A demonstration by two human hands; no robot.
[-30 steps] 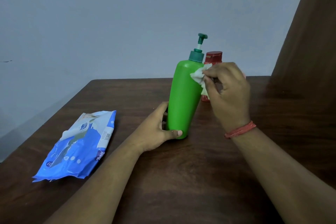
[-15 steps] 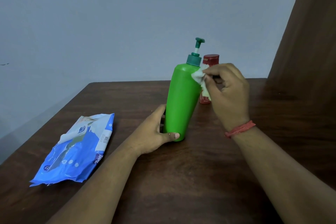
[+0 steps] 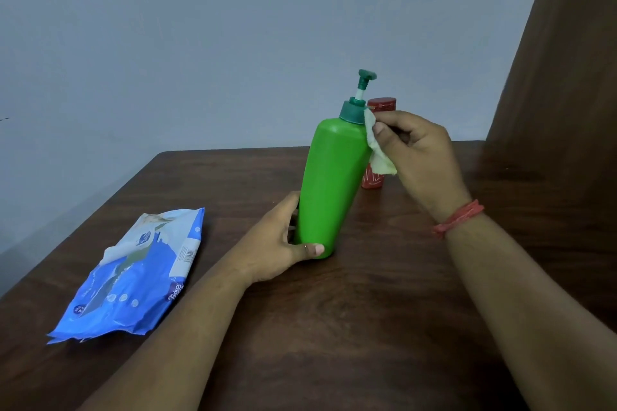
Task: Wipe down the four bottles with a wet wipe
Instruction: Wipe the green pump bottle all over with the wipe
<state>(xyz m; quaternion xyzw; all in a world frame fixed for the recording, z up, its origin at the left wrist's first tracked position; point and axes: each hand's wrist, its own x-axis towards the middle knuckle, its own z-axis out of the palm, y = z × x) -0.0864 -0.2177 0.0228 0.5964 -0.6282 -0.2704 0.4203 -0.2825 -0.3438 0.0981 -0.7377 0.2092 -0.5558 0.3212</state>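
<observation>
A person sits at a dark wooden table (image 3: 334, 327), seen from a head-worn camera looking down at both forearms. A tall green bottle (image 3: 334, 183) with a dark green pump top stands near the table's centre, its long axis leaning slightly, base toward 7 o'clock and pump toward 1 o'clock. The left hand (image 3: 277, 243) grips the bottle's base, thumb curled across the front and fingers behind, steadying it. The right hand (image 3: 417, 147) sits at 3 o'clock from the bottle's shoulder, pinching a crumpled white wet wipe (image 3: 379, 153) between thumb and fingertips and pressing it against the upper right side, just under the pump collar. The right hand is therefore the nearer one to the unwiped neck and pump, which lie up and toward 11 o'clock from the wipe.

A red bottle (image 3: 380, 107) stands just behind the green one at 1 o'clock, mostly hidden (only two of the four bottles show). A blue wipes packet (image 3: 140, 274) lies flat, well apart at 9 o'clock.

Compared with half a second ago, the wipe has slid a little higher, from the shoulder up against the collar, and more of it hangs loose below the fingers.
</observation>
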